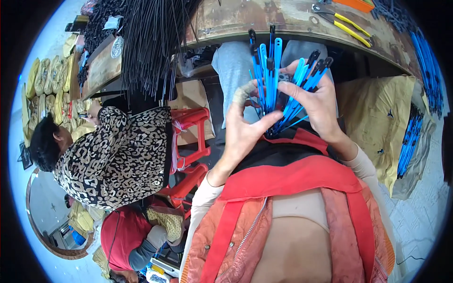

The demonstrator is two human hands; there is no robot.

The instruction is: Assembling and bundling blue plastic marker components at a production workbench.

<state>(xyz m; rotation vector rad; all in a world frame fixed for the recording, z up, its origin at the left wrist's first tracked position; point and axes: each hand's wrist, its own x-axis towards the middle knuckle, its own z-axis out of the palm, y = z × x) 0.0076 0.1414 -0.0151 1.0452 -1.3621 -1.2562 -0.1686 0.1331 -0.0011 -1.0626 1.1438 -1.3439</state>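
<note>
Both hands, left (245,127) and right (317,101), grip a fanned bundle of black-tipped blue rods (273,75).

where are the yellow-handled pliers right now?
Head view, top right: the yellow-handled pliers lie on the worn wooden bench, beside an orange tray, above the right hand.

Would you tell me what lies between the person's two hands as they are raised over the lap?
In the head view, a fanned bundle of blue plastic strips with black tips lies between the left hand and right hand; both grip it.
</note>
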